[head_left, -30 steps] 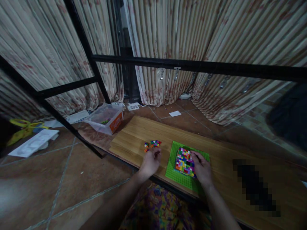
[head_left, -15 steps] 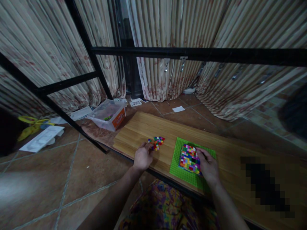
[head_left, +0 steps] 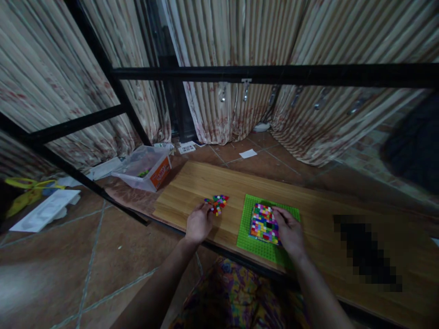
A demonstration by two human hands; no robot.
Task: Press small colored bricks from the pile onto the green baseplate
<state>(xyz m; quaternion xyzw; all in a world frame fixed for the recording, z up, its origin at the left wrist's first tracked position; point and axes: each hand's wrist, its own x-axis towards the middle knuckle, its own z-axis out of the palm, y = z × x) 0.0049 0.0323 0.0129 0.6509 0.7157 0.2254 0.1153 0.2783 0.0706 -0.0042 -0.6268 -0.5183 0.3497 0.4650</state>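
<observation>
1. Apparently much is built: a multicoloured brick block (head_left: 262, 225) sits on the green baseplate (head_left: 244, 228) on the desk (head_left: 192, 185).
2. Loose bricks (head_left: 220, 200), left of the baseplate, lie unattached.
3. Left hand (head_left: 200, 224), palm down, fingers at their left edge; whether gripping one, I cannot tell.
4. Right hand (head_left: 290, 232) curls at the block's right side, fingertips drawn together; any hold is hidden.

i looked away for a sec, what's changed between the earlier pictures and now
The left hand has shifted leftward along the loose bricks, uncovering more of their near side; whether it took one is unclear. The right hand stays at the right edge of the brick build on the green baseplate.
</observation>
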